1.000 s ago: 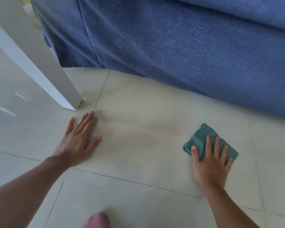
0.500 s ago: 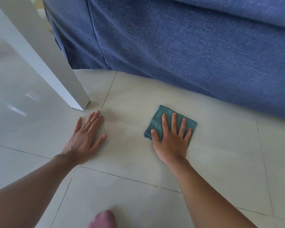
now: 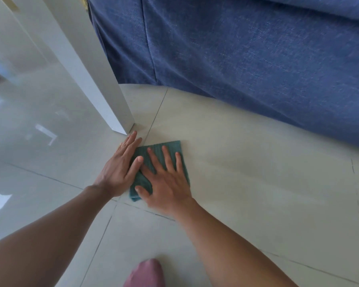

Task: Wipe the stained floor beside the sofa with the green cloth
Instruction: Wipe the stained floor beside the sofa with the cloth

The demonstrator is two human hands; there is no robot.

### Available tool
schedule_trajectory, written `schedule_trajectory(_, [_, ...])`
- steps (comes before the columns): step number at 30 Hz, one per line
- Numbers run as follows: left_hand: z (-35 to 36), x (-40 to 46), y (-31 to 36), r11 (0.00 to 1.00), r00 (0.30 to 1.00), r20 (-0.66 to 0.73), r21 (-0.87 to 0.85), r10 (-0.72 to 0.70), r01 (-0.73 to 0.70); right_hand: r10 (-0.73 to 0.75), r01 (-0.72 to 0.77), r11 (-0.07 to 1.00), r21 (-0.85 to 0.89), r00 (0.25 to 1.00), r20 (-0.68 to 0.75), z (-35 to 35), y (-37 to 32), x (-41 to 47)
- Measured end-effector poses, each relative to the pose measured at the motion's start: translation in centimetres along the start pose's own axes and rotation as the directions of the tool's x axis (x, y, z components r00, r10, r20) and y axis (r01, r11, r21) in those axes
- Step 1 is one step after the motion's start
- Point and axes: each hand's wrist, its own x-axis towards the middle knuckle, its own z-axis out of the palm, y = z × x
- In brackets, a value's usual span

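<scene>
The folded green cloth (image 3: 170, 147) lies flat on the pale tiled floor (image 3: 267, 193) in front of the blue sofa (image 3: 247, 69). My right hand (image 3: 166, 183) presses down on the cloth with fingers spread, covering most of it. To its left, my left hand (image 3: 120, 166) rests flat on the floor, fingers together. Its thumb side touches the cloth's left edge. A faint darker band (image 3: 232, 164) runs across the tile to the right of the cloth.
A white furniture leg (image 3: 104, 85) meets the floor just beyond my left fingertips. The sofa's fabric skirt reaches the floor along the far side. A pink rounded shape (image 3: 146, 274) shows at the bottom edge. Glossy tiles extend left.
My right hand has slid the cloth leftward across the tile, from the right side to beside my left hand. The left hand has stayed planted, and the view has shifted closer.
</scene>
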Motion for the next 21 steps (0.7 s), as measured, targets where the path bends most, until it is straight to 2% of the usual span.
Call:
schedule_trajectory(5, [-0.2, 0.0, -0.6, 1.000, 1.000, -0.009, 0.003, -0.016, 0.016, -0.112, 0.111, 0.990, 0.088, 0.994, 0.000, 0.9, -2.8, -2.3])
schedule_trajectory(8, [0.1, -0.1, -0.5, 0.998, 1.000, 0.001, 0.054, 0.023, -0.023, -0.168, 0.167, 0.985, 0.052, 0.986, 0.020, 0.8, -1.3, -4.2])
schedule_trajectory(10, [0.4, -0.1, -0.6, 0.991, 0.998, 0.023, 0.119, 0.050, -0.052, -0.150, 0.150, 0.988, 0.023, 0.989, 0.019, 0.5, 0.3, -4.9])
schedule_trajectory(12, [0.9, -0.1, -0.7, 0.982, 0.997, 0.036, 0.173, 0.069, -0.074, -0.065, 0.065, 0.998, -0.001, 0.998, 0.005, 0.1, 2.2, -5.2])
schedule_trajectory(16, [1.6, 0.0, -0.3, 0.973, 0.995, 0.041, 0.211, 0.088, -0.094, 0.206, -0.207, 0.978, -0.032, 0.978, -0.027, -1.2, 7.7, -6.2])
schedule_trajectory(19, [1.9, 0.4, 0.2, 0.970, 0.995, 0.047, 0.226, 0.086, -0.094, 0.446, -0.451, 0.891, -0.046, 0.890, -0.091, -1.8, 12.0, -8.7])
schedule_trajectory(21, [2.0, 0.8, 0.5, 0.964, 0.993, 0.058, 0.240, 0.105, -0.116, 0.614, -0.622, 0.783, -0.029, 0.779, -0.124, -1.7, 14.1, -11.0])
